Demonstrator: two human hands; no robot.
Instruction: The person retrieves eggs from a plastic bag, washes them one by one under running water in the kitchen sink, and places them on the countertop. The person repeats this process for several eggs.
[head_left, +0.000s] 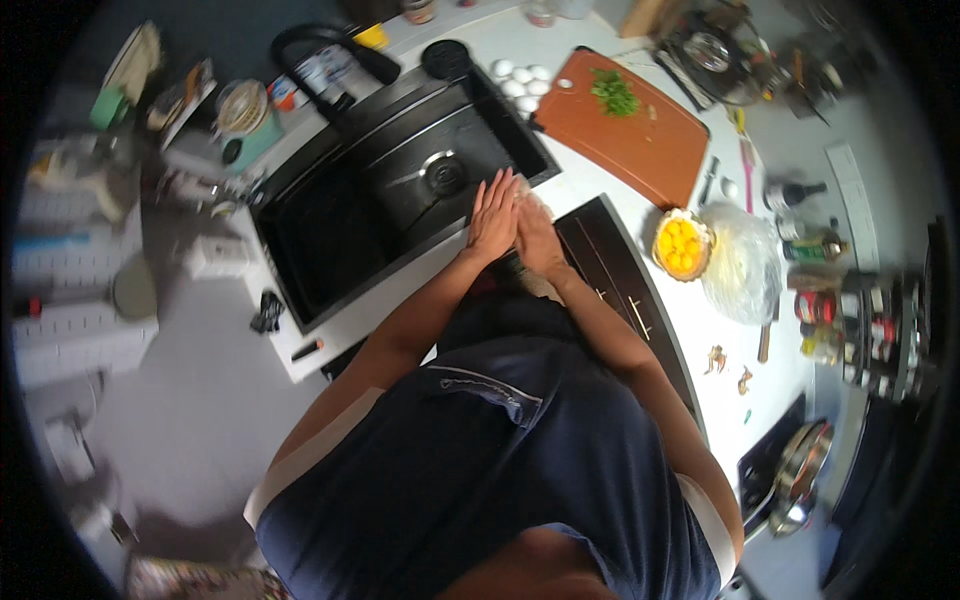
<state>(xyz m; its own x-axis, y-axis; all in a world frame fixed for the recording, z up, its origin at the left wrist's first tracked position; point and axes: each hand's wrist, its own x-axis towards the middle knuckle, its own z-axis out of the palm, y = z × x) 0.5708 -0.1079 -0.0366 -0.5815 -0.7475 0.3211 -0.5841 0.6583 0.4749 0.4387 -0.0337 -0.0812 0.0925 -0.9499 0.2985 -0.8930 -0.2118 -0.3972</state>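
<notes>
At the front rim of the black sink (442, 236), my two hands are pressed together. My left hand (491, 217) has its fingers stretched out and slightly apart, its palm side against my right hand. Motion blurs my right hand (537, 236), which lies against a pale cloth (538, 196). More pale material shows below the right wrist; whether the fingers grip it is hidden. Beyond the hands, the sink basin has a round drain (444, 174) and a black faucet (330, 67) behind it.
Right of the sink lie white eggs (521, 84) and a brown cutting board (630, 142) with chopped green herbs (615, 94). Further right stand a bowl of egg yolks (681, 246) and a clear plastic bag (742, 262). A knife (709, 180) rests nearby. Dark drawers (611, 262) are below the counter.
</notes>
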